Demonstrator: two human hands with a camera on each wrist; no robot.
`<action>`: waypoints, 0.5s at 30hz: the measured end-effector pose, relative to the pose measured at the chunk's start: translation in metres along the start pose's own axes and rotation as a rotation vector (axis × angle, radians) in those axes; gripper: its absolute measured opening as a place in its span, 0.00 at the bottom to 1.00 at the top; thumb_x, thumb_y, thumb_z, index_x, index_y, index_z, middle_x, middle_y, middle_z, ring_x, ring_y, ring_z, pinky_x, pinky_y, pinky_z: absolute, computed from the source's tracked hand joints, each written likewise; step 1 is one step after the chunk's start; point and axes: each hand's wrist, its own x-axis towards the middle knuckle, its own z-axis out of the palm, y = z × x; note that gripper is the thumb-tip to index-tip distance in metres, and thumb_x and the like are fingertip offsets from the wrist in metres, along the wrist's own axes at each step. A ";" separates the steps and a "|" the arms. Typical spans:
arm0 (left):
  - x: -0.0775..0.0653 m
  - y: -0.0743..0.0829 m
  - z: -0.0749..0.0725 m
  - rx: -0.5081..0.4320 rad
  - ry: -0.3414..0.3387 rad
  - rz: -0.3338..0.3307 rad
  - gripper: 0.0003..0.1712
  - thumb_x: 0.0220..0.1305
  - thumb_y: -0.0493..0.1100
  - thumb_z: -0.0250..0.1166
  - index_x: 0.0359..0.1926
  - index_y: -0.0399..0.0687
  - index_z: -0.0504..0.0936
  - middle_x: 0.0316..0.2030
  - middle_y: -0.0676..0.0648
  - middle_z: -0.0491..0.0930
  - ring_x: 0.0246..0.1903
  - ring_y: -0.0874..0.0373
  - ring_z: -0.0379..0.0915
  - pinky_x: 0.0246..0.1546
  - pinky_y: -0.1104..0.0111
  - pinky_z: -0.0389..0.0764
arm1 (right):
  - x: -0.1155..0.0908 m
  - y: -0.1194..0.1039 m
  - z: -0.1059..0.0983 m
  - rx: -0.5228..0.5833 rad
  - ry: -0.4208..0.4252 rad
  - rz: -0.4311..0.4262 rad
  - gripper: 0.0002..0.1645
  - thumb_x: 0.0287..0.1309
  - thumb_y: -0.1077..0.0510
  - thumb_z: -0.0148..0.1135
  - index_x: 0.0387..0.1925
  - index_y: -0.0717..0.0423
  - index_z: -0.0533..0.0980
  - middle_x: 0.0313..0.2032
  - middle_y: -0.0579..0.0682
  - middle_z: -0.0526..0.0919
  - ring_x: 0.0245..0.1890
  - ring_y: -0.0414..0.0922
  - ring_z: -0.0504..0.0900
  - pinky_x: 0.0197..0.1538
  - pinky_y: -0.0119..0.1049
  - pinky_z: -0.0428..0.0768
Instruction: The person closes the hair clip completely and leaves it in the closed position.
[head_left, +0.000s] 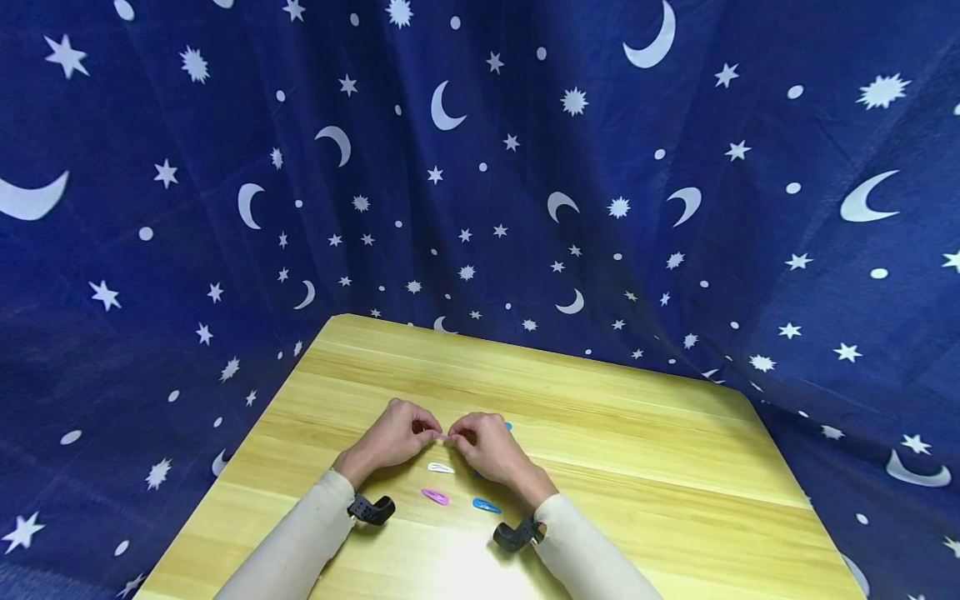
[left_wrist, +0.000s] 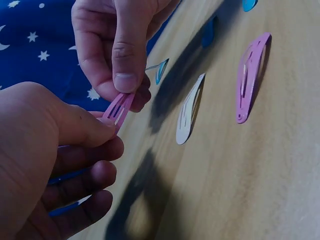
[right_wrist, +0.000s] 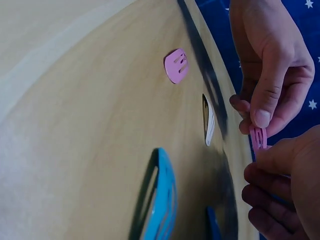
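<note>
Both hands meet over the table, holding one pink snap hair clip [left_wrist: 119, 111] between them. My left hand [head_left: 399, 435] pinches one end with thumb and forefinger, its other fingers loosely bent. The opposite end is pinched between the thumb and fingers of my right hand [head_left: 491, 450]. In the right wrist view the clip's slotted body [right_wrist: 258, 136] shows between the fingertips. Just below the hands a white hair clip [head_left: 441, 468] lies on the table. Closer to the body lie a second pink hair clip [head_left: 435, 497] and a blue hair clip [head_left: 487, 505].
Another blue clip [head_left: 508, 426] peeks out beyond the right hand, and one more blue clip [left_wrist: 209, 32] lies in its shadow. The wooden table [head_left: 637, 467] ends against a dark blue curtain [head_left: 510, 167] with moons and stars. Each wrist wears a black strap with a camera.
</note>
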 end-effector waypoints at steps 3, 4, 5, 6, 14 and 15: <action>0.000 -0.002 0.003 0.017 -0.003 0.006 0.10 0.68 0.33 0.72 0.37 0.54 0.95 0.31 0.60 0.90 0.32 0.69 0.80 0.36 0.71 0.81 | -0.001 0.002 0.002 -0.011 -0.016 0.014 0.07 0.72 0.62 0.69 0.39 0.51 0.91 0.40 0.45 0.92 0.43 0.39 0.88 0.48 0.35 0.86; 0.001 -0.003 0.004 0.024 -0.003 0.011 0.10 0.67 0.33 0.72 0.37 0.54 0.95 0.31 0.60 0.90 0.32 0.69 0.80 0.37 0.71 0.81 | -0.001 0.003 0.002 -0.013 -0.021 0.016 0.07 0.72 0.62 0.69 0.39 0.51 0.91 0.40 0.45 0.92 0.42 0.39 0.88 0.48 0.35 0.86; 0.001 -0.003 0.004 0.029 -0.002 0.015 0.10 0.67 0.33 0.72 0.37 0.54 0.95 0.32 0.60 0.90 0.32 0.70 0.81 0.38 0.71 0.82 | -0.001 0.003 0.002 -0.013 -0.025 0.018 0.07 0.72 0.62 0.69 0.39 0.50 0.90 0.40 0.45 0.92 0.42 0.38 0.87 0.47 0.34 0.86; 0.001 -0.004 0.005 0.034 -0.002 0.018 0.10 0.67 0.34 0.73 0.37 0.54 0.95 0.32 0.60 0.91 0.33 0.70 0.81 0.38 0.71 0.82 | -0.001 0.004 0.003 -0.015 -0.025 0.015 0.07 0.72 0.62 0.69 0.39 0.51 0.90 0.40 0.45 0.92 0.42 0.38 0.87 0.47 0.34 0.85; 0.002 -0.005 0.008 0.069 -0.023 0.029 0.07 0.68 0.35 0.75 0.37 0.53 0.95 0.33 0.58 0.92 0.33 0.70 0.81 0.38 0.71 0.82 | -0.001 0.006 0.006 -0.035 -0.018 -0.029 0.06 0.71 0.64 0.71 0.37 0.52 0.89 0.40 0.46 0.92 0.44 0.42 0.89 0.51 0.39 0.87; 0.002 -0.005 0.008 0.075 -0.024 0.032 0.06 0.68 0.36 0.75 0.37 0.53 0.95 0.33 0.58 0.92 0.33 0.70 0.81 0.39 0.71 0.82 | -0.001 0.006 0.006 -0.039 -0.021 -0.031 0.06 0.70 0.64 0.71 0.37 0.52 0.89 0.41 0.47 0.92 0.45 0.42 0.89 0.52 0.40 0.87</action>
